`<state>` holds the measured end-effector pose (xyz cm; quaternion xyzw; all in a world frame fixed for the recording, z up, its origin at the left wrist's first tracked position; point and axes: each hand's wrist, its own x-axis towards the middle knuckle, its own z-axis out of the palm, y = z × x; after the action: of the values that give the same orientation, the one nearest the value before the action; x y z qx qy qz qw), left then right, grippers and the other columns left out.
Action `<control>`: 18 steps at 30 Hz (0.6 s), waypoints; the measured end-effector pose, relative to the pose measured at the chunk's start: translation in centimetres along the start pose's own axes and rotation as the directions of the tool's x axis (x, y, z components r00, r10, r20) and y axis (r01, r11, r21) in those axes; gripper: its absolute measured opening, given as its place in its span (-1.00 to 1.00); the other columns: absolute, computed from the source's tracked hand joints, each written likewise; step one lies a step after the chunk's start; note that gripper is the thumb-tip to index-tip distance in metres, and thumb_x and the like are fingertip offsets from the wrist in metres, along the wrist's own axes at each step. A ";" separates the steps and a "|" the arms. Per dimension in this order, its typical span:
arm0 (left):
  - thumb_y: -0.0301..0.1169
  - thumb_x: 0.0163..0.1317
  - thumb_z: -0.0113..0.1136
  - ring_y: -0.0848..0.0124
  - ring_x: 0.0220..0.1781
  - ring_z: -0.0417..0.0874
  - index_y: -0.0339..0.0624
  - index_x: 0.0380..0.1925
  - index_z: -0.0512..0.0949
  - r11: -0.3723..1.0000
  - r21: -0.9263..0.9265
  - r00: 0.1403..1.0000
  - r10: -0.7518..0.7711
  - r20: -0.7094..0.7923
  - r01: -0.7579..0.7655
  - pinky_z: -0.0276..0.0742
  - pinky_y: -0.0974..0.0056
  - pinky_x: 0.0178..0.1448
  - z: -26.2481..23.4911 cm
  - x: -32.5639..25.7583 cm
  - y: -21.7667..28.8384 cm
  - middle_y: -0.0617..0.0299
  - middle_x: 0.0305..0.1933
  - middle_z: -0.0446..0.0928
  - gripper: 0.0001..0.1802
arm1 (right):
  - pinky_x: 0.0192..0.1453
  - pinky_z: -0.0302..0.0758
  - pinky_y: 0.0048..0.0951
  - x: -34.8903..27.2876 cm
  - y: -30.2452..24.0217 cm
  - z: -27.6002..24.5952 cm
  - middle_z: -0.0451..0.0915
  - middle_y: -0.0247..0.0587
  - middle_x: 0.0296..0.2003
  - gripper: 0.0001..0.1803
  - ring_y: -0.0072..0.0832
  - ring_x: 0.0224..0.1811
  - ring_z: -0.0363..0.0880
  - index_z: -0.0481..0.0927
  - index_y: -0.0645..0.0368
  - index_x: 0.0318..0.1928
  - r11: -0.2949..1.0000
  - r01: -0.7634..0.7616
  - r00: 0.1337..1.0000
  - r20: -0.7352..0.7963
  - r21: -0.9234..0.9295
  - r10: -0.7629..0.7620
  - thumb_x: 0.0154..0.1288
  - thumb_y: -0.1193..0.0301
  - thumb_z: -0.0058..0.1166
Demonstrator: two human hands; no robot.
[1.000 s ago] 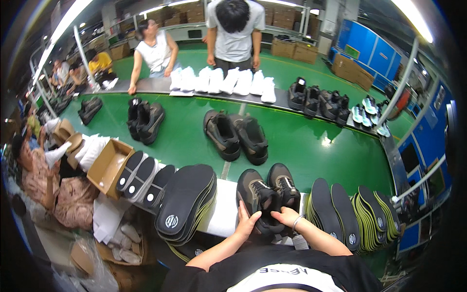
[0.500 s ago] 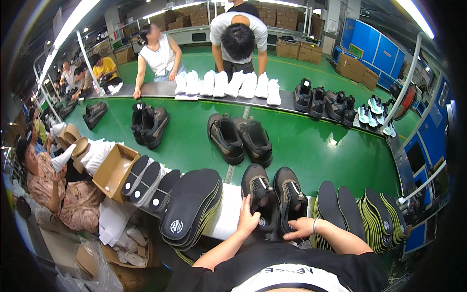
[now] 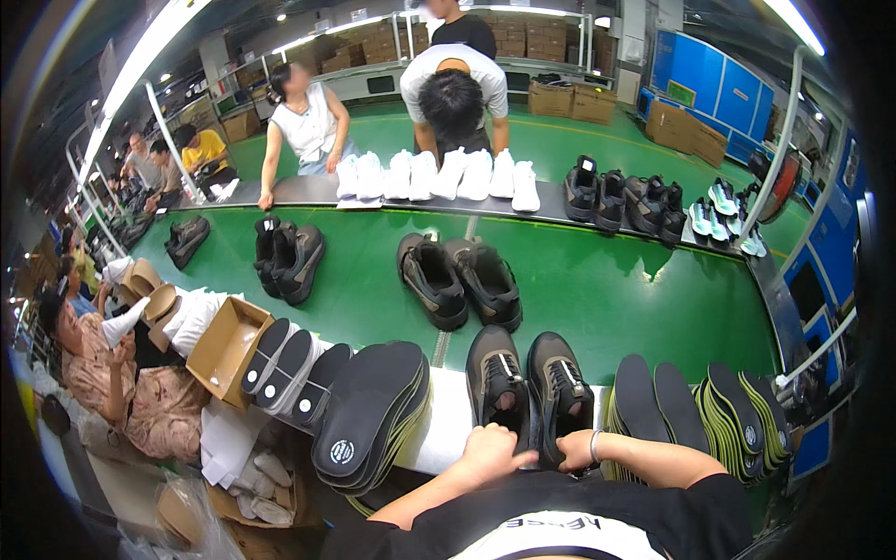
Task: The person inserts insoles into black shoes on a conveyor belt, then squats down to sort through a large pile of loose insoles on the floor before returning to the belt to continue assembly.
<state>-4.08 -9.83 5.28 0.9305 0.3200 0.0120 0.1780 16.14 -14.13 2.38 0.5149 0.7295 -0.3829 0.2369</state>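
Note:
Two brown and black sneakers stand side by side right in front of me, toes pointing away. At the heel of the left sneaker (image 3: 497,369) is my left hand (image 3: 493,452), its fingers curled over the collar and its thumb stretched out to the right. My right hand (image 3: 577,450), with a bracelet at the wrist, has its fingers dipped into the opening of the right sneaker (image 3: 557,373), gripping near the heel. Those fingertips are partly hidden inside the shoe.
Stacked black insoles (image 3: 369,411) lie to my left, and green-edged insoles (image 3: 723,420) to my right. An open cardboard box (image 3: 229,347) stands further left. Another brown pair (image 3: 457,280) rests on the green surface ahead. White sneakers (image 3: 439,175) line the far ledge, with people beyond.
My left hand has drawn back toward me from the left sneaker's side to its heel. My right fingers have moved further into the right sneaker. The view has shifted slightly.

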 end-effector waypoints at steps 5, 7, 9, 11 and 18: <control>0.20 -0.20 0.08 0.12 -0.39 0.57 -0.37 -0.61 0.53 0.990 -0.143 0.928 0.037 0.370 0.017 0.47 0.15 -0.33 2.3 2.5 -1.4 -0.04 -0.49 0.53 -0.31 | -0.23 0.41 -0.26 -0.4 -0.2 0.2 0.52 0.14 -0.43 -0.47 -0.07 -0.35 0.50 0.43 0.38 -0.36 1.000 -0.012 0.999 -0.049 0.028 0.013 -0.15 0.09 0.06; 0.04 -0.19 0.15 0.09 -0.28 0.56 -0.34 -0.48 0.55 0.983 -0.154 0.804 0.009 0.595 0.103 0.46 0.15 -0.21 -0.7 3.7 -0.5 -0.07 -0.37 0.52 -0.43 | -0.24 0.41 -0.24 -0.6 -0.1 0.1 0.52 0.14 -0.46 -0.47 -0.08 -0.37 0.50 0.42 0.38 -0.37 0.998 -0.021 0.999 -0.049 0.059 0.024 -0.15 0.08 0.05; 0.02 -0.16 0.14 0.09 -0.27 0.55 -0.33 -0.46 0.55 0.985 -0.133 0.778 -0.001 0.629 0.109 0.45 0.15 -0.20 -0.7 3.7 -0.3 -0.07 -0.35 0.52 -0.45 | -0.25 0.42 -0.24 -0.4 0.0 0.3 0.52 0.13 -0.47 -0.47 -0.08 -0.37 0.50 0.42 0.37 -0.37 0.998 -0.015 0.998 -0.062 0.055 0.018 -0.16 0.08 0.04; -0.04 -0.11 0.12 0.10 -0.25 0.55 -0.33 -0.44 0.55 0.992 -0.119 0.838 0.028 0.545 0.044 0.45 0.15 -0.18 0.7 3.5 -0.7 -0.07 -0.35 0.52 -0.50 | -0.19 0.42 -0.28 -0.7 -0.8 -0.2 0.53 0.09 -0.41 -0.56 -0.13 -0.32 0.52 0.47 0.34 -0.36 0.998 -0.058 0.997 -0.051 0.032 0.059 -0.15 0.18 0.04; -0.02 -0.06 0.05 0.07 -0.30 0.56 -0.32 -0.46 0.54 0.991 -0.130 0.856 0.037 0.515 0.035 0.45 0.12 -0.22 1.9 3.0 0.3 -0.07 -0.39 0.53 -0.51 | -0.25 0.43 -0.25 -0.9 -0.5 -0.3 0.53 0.11 -0.47 -0.50 -0.08 -0.38 0.51 0.43 0.38 -0.40 0.997 -0.017 0.999 -0.050 0.072 0.020 -0.17 0.12 0.03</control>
<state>-1.28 -8.87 3.35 0.8856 0.2584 -0.2164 0.3196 15.99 -14.49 3.40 0.5393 0.7163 -0.3933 0.2032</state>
